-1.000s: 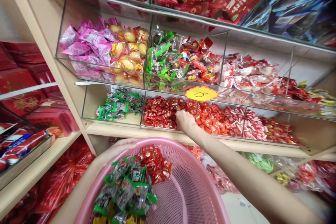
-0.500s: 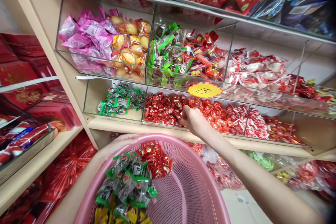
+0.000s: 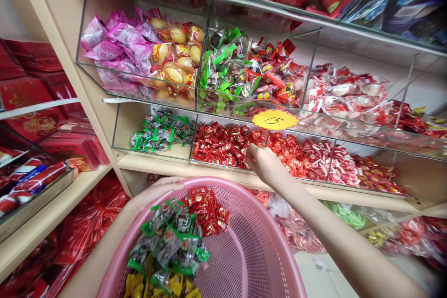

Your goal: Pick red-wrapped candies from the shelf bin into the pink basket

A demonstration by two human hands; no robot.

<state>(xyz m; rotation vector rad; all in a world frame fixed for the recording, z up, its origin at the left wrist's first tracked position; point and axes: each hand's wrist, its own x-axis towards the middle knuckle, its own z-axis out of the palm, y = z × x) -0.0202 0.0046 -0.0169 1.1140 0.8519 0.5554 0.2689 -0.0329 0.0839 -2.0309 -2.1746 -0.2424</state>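
Note:
My left hand (image 3: 159, 192) grips the far left rim of a pink plastic basket (image 3: 267, 223), its fingers lying along the outside. In the basket are candies in green and clear wrappers (image 3: 174, 237), red-wrapped candies (image 3: 206, 209) and yellow-wrapped candies (image 3: 160, 284). My right hand (image 3: 261, 160) is at the front of the lower shelf bins, beside a heap of dark red wrapped candies (image 3: 221, 144). Its fingers are curled closed, and whatever lies inside them is hidden. Orange-red candies (image 3: 284, 149) lie just right of that hand.
Clear dividers split the lower bins. Green-wrapped candies (image 3: 164, 130) lie at the left, red-and-white ones (image 3: 331, 163) at the right. Above runs a clear-fronted bin row with a yellow price tag (image 3: 274, 119). Red boxes (image 3: 33, 107) fill the left shelf. Bagged goods (image 3: 296, 228) sit below.
My right hand has shifted slightly right and stays closed by the red candies. The shelf view has moved a little to the right. The basket and my left hand look nearly unchanged.

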